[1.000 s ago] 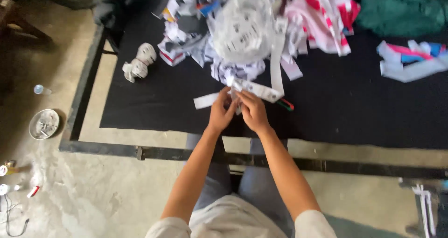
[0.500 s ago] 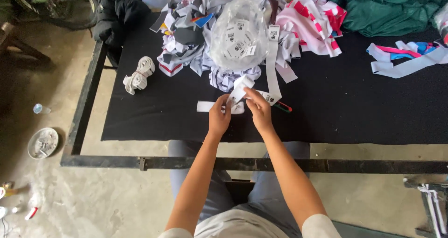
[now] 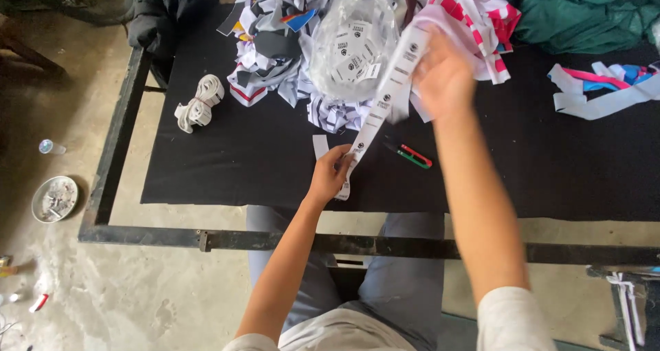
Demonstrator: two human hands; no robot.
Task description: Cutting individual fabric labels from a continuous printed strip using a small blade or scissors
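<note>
A person seated at a black-topped bench (image 3: 206, 179) stretches a white printed label strip (image 3: 382, 103) between two hands: the left hand (image 3: 331, 173) pinches its lower end near the bench's front edge, its grip closed on the strip, while the right hand (image 3: 443, 76), blurred, is raised at the upper end, fingers curled around it. A clear bag of labels (image 3: 350, 41) lies just behind, and red-and-green snips (image 3: 410, 156) rest beside the strip
</note>
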